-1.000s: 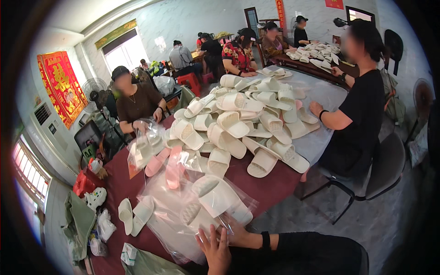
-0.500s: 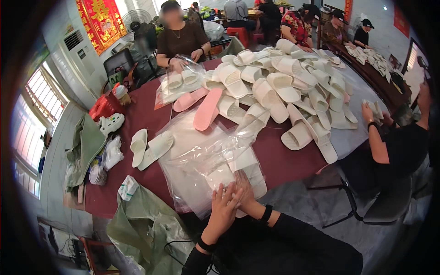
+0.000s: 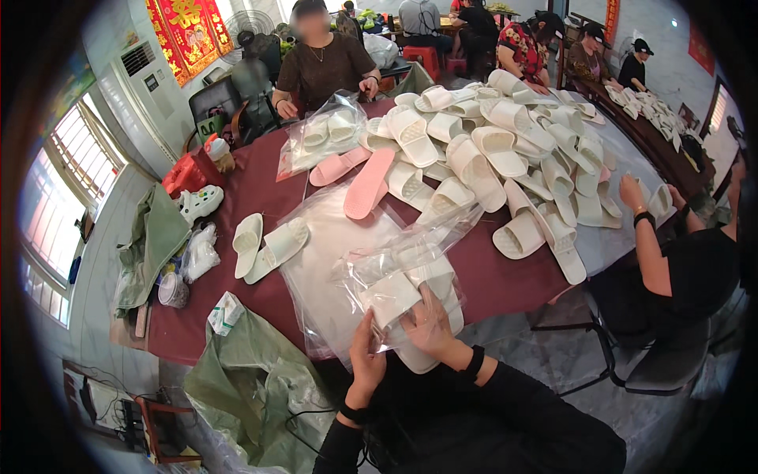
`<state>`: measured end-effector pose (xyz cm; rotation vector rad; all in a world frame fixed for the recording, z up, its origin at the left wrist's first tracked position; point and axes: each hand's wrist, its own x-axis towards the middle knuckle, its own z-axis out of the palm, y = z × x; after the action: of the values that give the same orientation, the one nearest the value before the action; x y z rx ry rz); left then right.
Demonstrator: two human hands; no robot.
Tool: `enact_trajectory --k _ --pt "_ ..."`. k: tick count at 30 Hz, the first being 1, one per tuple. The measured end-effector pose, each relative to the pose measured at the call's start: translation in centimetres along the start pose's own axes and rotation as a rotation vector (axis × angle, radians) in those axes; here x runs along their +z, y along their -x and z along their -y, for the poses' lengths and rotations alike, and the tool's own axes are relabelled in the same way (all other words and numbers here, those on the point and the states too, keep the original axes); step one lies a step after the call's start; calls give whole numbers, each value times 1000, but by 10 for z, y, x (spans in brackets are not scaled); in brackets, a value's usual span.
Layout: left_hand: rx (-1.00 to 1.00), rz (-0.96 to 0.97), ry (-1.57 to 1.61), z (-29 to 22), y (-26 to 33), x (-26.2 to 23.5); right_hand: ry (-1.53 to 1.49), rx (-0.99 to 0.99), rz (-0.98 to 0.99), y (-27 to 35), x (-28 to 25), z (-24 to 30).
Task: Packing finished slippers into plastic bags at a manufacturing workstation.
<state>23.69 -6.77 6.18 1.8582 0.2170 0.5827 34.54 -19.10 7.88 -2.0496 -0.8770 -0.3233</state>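
Near the table's front edge, a pair of white slippers lies at the mouth of a clear plastic bag, its film wrinkled over them. My left hand grips the bag's near left edge beside the slippers, thumb upright. My right hand is closed on the slippers between the two, with film around its fingers. The heel end of one slipper sticks out below my right hand. More flat clear bags lie stacked under and to the left.
A heap of white slippers covers the far middle, with pink slippers at its left side. A loose white pair lies left. Across the table a person stands by a bagged pair; another person sits at right.
My hands have moved apart: the left down to the bag's edge, the right onto the slippers. The bagged slippers are raised and tilted. The person across has let go of the bagged pair.
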Motion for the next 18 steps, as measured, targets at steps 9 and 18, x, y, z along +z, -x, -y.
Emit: enact_trajectory --k 9,18 --pt "-102 2 -206 19 3 3 243 -53 -15 -7 8 -9" --pt "-229 699 -362 -66 -18 -42 -30 -92 141 -4 -4 -26"
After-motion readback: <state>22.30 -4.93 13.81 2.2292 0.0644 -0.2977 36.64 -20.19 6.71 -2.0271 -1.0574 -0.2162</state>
